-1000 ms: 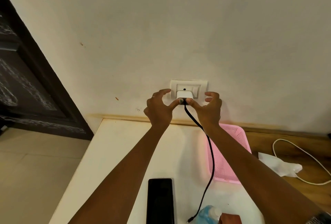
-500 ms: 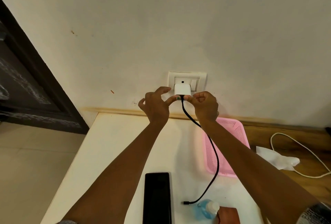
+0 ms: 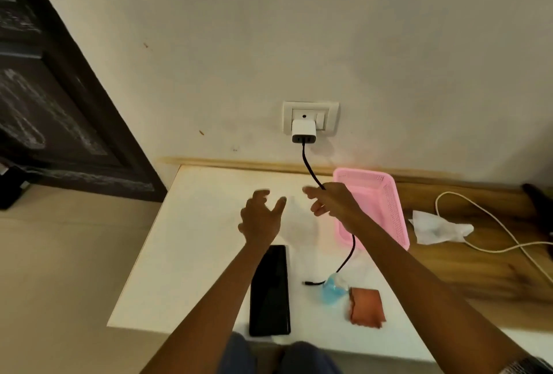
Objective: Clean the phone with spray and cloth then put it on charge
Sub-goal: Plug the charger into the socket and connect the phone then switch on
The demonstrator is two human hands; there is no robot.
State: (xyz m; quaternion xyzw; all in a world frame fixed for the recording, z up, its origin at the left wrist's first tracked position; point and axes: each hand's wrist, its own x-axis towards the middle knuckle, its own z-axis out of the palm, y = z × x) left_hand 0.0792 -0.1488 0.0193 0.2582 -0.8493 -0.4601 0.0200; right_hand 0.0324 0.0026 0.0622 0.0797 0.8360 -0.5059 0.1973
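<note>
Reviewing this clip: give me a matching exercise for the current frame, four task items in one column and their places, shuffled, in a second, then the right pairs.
Things
1. phone
2. charger adapter
3. cable's free plug
4. orange cloth

Places
A. plugged into the wall socket
B. lying on the white table, just left of the blue spray bottle
C. flat on the table under the left forearm, screen dark
D. on the table right of the spray bottle

Pairs: 1-C, 2-A, 3-B, 4-D
</note>
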